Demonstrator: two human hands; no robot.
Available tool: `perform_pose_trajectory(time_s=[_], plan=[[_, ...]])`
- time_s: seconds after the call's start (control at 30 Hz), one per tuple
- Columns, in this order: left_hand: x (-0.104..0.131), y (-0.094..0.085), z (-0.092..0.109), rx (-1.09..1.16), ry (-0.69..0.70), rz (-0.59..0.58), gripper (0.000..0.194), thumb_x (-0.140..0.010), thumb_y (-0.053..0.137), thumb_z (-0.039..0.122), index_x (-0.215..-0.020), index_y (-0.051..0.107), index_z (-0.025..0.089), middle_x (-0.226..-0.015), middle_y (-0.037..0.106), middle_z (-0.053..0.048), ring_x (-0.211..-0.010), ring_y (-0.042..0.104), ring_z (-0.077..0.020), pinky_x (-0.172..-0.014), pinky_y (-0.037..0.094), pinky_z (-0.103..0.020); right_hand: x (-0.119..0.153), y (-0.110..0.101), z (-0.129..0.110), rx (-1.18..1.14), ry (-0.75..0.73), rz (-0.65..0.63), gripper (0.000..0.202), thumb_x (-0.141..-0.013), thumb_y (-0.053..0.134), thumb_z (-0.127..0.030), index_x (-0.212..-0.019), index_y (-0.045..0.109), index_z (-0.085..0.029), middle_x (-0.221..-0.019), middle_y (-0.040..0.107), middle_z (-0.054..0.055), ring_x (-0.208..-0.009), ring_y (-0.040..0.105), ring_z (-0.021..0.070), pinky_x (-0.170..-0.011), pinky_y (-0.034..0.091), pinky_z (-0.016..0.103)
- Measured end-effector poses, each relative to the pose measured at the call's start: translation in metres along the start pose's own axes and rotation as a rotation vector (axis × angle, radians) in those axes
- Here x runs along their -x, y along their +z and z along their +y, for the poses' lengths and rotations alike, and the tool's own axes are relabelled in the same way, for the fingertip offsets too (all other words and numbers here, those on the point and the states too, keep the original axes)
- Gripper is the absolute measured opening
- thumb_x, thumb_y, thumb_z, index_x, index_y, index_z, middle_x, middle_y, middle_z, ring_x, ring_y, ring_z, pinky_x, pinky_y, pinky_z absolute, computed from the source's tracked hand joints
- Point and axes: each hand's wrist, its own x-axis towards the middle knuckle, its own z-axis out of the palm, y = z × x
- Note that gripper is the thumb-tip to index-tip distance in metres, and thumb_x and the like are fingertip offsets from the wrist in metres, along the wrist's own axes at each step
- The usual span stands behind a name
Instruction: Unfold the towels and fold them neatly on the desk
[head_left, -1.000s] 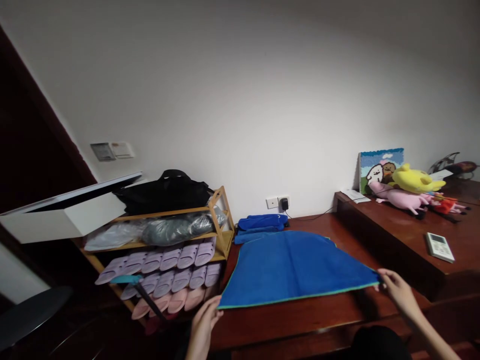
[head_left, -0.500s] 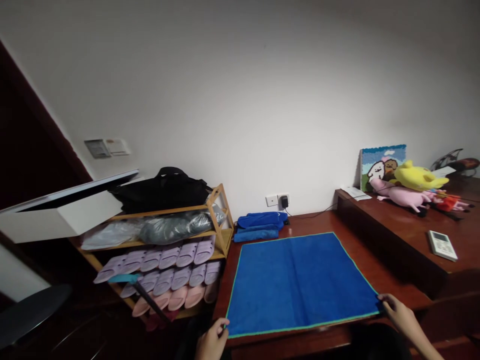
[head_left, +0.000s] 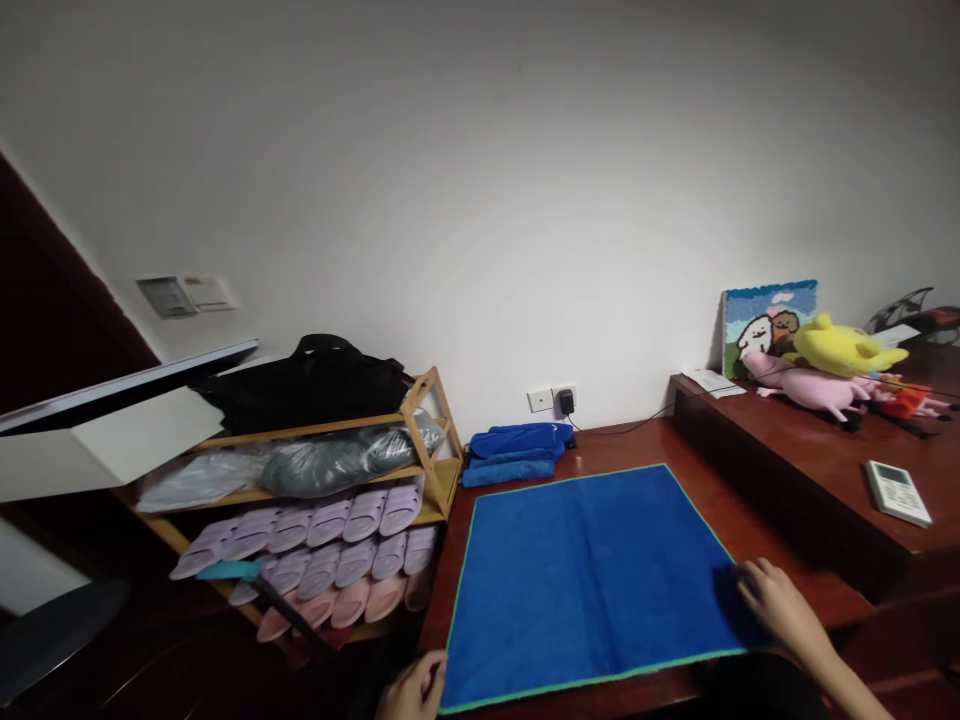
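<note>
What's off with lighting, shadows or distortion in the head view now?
Head view throughout: wall brightest mid-frame, dimmer at corners; doorway nearly black; shadow beside right hand on blue cloth; glints on plastic wrapping; doorway edge and shoe rack lean, probably wide-angle stretch.

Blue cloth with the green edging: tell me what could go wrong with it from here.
The cloth lies near the front edge of the wooden table, so a tug could pull it over. A crease runs down its middle and might keep it from lying flat. The right hand is at its right side and could ruck it up if it drags.
</note>
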Motion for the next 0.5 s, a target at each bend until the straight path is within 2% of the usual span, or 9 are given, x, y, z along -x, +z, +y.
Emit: perform_pose_trajectory(time_s=[0.1,0.17,0.23,0.3,0.37,0.43,0.5], plan=[[-0.026,0.010,0.023,-0.013,0.097,0.091,0.037,-0.097,0.045,0.046,-0.098,0.079,0.032,-0.098,0.081,-0.005,-0.097,0.077,-0.0245,-0.091,0.059,-0.032,-0.031,0.023,-0.043,0.008,-0.095,-0.051,0.056,-0.096,0.034,-0.052,-0.118,0.076,-0.022,-0.126,0.074,0.016,-0.117,0.070,0.0324,-0.108,0.053,0.048],[-0.044,0.022,0.040,-0.071,0.164,0.108,0.042,-0.099,0.044,0.048,-0.113,0.079,0.030,-0.118,0.080,-0.007,-0.116,0.073,-0.0260,-0.104,0.056,-0.038,-0.047,0.042,-0.063,0.047,-0.121,-0.095,0.062,-0.097,0.031,-0.053,-0.134,0.070,-0.022,-0.145,0.066,0.014,-0.136,0.060,0.0322,-0.119,0.044,0.049],[-0.057,0.035,0.050,-0.157,0.206,0.090,0.047,-0.101,0.044,0.049,-0.134,0.072,0.031,-0.144,0.070,-0.006,-0.136,0.063,-0.0266,-0.116,0.050,-0.043,-0.054,0.058,-0.070,0.098,-0.116,-0.158,0.065,-0.097,0.031,-0.054,-0.146,0.063,-0.024,-0.158,0.056,0.010,-0.148,0.048,0.0322,-0.125,0.035,0.053],[-0.065,0.046,0.049,-0.243,0.211,0.028,0.052,-0.102,0.043,0.047,-0.149,0.060,0.032,-0.161,0.055,-0.004,-0.149,0.050,-0.0264,-0.123,0.042,-0.048,-0.054,0.070,-0.066,0.140,-0.093,-0.226,0.066,-0.098,0.031,-0.055,-0.153,0.056,-0.029,-0.164,0.048,0.005,-0.155,0.039,0.0318,-0.127,0.030,0.056],[-0.066,0.053,0.041,-0.302,0.195,-0.050,0.055,-0.104,0.040,0.045,-0.157,0.051,0.031,-0.167,0.045,-0.003,-0.155,0.041,-0.0261,-0.126,0.037,-0.052,-0.052,0.077,-0.059,0.160,-0.078,-0.278,0.068,-0.099,0.029,-0.056,-0.157,0.051,-0.030,-0.167,0.043,0.004,-0.157,0.033,0.0309,-0.129,0.026,0.056],[-0.066,0.057,0.030,-0.339,0.181,-0.100,0.057,-0.105,0.038,0.045,-0.160,0.045,0.031,-0.170,0.040,-0.003,-0.156,0.037,-0.0260,-0.127,0.035,-0.054,-0.053,0.081,-0.055,0.168,-0.067,-0.303,0.070,-0.100,0.026,-0.059,-0.159,0.049,-0.029,-0.169,0.040,0.004,-0.159,0.030,0.0305,-0.130,0.023,0.055],[-0.067,0.059,0.023,-0.368,0.188,-0.100,0.056,-0.105,0.039,0.046,-0.159,0.047,0.032,-0.169,0.042,-0.003,-0.156,0.038,-0.0267,-0.128,0.034,-0.055,-0.060,0.084,-0.059,0.165,-0.069,-0.292,0.070,-0.101,0.024,-0.059,-0.160,0.048,-0.029,-0.169,0.039,0.004,-0.159,0.029,0.0302,-0.130,0.023,0.055]])
